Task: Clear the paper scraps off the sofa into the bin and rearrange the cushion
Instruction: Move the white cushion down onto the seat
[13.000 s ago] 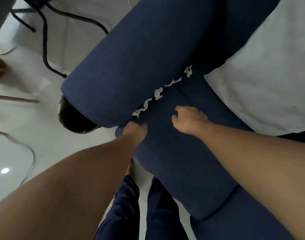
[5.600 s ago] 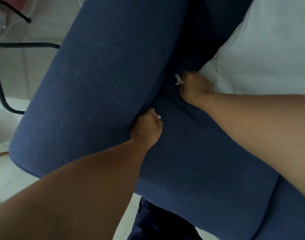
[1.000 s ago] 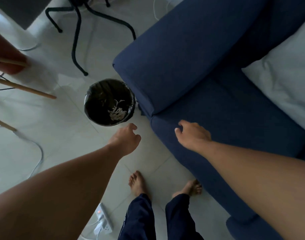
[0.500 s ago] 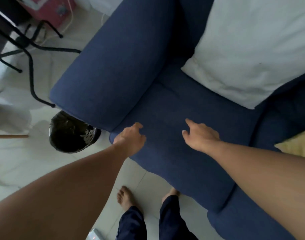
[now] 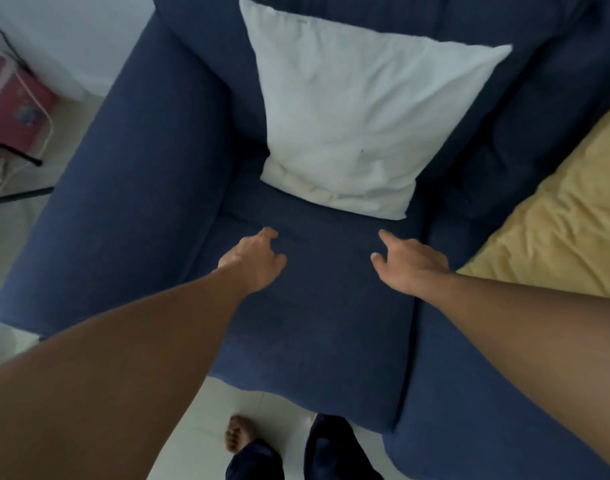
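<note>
Below, the blue sofa (image 5: 310, 323) is filling most of the view, its seat lying under both hands. Leaning against the backrest, the white cushion (image 5: 359, 112) is sitting just beyond the fingers, its lower edge near them but apart. Off to the right of the right fingers, a yellow cushion (image 5: 560, 216) is lying. The left hand (image 5: 253, 261) is hovering with fingers loosely curled, holding nothing; the right hand (image 5: 409, 265) is reaching with relaxed, spread fingers, likewise holding nothing.
</note>
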`<state>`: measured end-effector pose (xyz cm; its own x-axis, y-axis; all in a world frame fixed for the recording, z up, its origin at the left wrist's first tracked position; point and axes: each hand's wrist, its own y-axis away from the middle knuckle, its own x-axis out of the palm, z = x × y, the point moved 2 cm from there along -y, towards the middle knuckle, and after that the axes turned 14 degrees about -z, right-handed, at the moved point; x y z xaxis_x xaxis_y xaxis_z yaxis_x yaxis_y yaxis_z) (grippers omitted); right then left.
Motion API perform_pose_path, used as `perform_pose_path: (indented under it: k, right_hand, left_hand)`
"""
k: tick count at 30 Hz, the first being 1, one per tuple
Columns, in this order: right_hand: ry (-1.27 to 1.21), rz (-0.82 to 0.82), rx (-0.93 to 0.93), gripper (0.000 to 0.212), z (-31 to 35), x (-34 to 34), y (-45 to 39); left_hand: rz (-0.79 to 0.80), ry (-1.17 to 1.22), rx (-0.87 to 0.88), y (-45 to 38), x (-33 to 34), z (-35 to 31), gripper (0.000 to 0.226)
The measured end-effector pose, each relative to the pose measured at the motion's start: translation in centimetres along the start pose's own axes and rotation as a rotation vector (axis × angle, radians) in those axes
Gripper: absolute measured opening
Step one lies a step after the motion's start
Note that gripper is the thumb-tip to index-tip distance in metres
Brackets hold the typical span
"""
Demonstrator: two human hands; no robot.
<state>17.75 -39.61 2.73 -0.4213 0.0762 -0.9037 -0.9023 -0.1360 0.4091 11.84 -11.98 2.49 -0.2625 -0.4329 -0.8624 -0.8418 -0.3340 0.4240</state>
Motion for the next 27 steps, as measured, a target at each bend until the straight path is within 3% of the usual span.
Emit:
perform_pose_path:
  k: [9, 17, 21, 27]
  right_hand:
    - [-0.089, -0.133, 0.089, 0.057, -3.4, -4.8, -1.6]
    - [-0.153, -0.164, 0.178, 0.055, -3.5, -6.8, -1.3]
    - [-0.16, -0.17, 0.23, 0.064, -2.8, -6.8, -1.2]
    - [-0.191, -0.265, 0.252, 0.066, -1.3, -8.9, -1.6]
  left_hand:
    - [-0.098, -0.085, 0.17, -5.6, -6.9, -4.7, 0.059]
    - [-0.338, -0.046, 0.376, -9.5, -13.7, -9.8, 0.06]
    - [-0.44, -0.064, 0.479, -11.0, -16.9, -12.7, 0.078]
    - [-0.485, -0.43, 0.559, -13.7, -19.3, -16.0, 0.11]
